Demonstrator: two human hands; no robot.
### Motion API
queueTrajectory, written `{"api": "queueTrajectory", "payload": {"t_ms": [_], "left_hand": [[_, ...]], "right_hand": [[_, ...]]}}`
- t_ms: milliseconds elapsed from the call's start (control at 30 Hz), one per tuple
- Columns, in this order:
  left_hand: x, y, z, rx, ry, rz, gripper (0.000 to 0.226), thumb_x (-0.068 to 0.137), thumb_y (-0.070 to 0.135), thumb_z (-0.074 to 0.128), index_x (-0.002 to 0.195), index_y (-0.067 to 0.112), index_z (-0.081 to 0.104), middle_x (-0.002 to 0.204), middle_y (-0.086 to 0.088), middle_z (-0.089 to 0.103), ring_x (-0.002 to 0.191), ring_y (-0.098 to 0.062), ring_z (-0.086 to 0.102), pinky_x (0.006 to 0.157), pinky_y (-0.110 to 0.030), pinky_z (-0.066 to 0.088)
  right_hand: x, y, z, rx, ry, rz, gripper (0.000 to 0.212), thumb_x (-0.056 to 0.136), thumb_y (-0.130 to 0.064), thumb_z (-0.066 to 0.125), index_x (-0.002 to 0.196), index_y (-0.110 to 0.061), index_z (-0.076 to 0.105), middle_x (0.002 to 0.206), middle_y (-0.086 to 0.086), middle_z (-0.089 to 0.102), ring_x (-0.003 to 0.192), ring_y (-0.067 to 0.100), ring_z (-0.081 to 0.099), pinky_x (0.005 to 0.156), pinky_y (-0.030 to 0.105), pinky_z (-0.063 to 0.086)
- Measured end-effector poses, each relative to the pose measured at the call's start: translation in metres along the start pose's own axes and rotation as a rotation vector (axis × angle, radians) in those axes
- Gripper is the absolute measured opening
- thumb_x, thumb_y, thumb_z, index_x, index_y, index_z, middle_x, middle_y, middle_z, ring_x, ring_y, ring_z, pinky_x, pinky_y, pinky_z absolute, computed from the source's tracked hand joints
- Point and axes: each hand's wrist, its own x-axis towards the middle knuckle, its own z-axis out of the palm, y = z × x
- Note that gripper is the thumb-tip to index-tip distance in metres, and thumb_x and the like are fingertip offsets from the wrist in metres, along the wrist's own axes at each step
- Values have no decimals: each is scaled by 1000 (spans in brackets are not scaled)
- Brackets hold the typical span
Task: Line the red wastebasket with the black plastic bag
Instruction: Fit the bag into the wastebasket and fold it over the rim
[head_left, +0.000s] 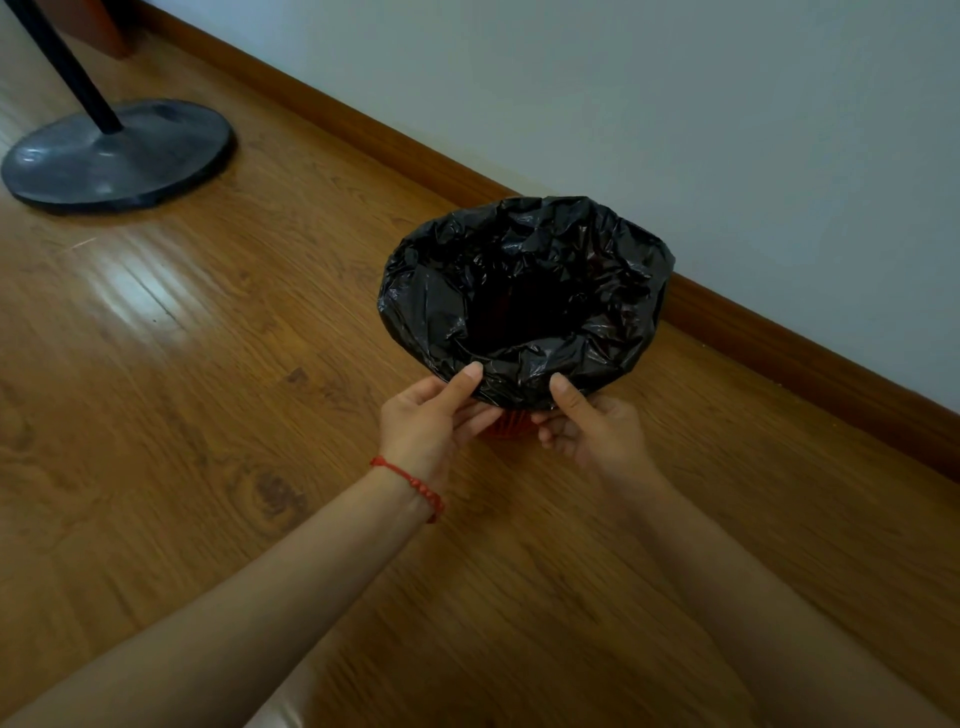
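A glossy wooden floor (218, 364) of warm brown planks fills most of the view, with a pale patch of light reflected on its left part and dark knots in the grain. A plain pale wall (675, 104) runs along the far right side, edged where it meets the floor by a brown wooden skirting board (363, 130). At the far left a round dark grey stand base (119, 156) sits on the floor with a black pole (67, 67) rising from it at a slant.

Near the wall stands the red wastebasket (511, 427), nearly all of it covered; only a small ribbed red strip shows between the hands. The black plastic bag (524, 296) sits inside it, crinkled, its mouth spread wide and folded over the rim.

The left hand (431, 421) pinches the bag's near edge, thumb on top. The right hand (592, 421) grips the same edge just beside it. A red beaded bracelet (410, 486) circles the left wrist.
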Motion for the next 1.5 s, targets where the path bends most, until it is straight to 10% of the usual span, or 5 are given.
{"api": "queueTrajectory", "payload": {"t_ms": [1500], "left_hand": [[2, -4, 8, 69, -49, -35, 14, 83, 11, 61, 85, -3, 60, 61, -8, 71, 54, -16, 68, 58, -24, 58]], "right_hand": [[-2, -33, -15, -160, 134, 2, 33, 86, -38, 55, 75, -9, 65, 62, 4, 71, 57, 15, 66, 55, 22, 53]]}}
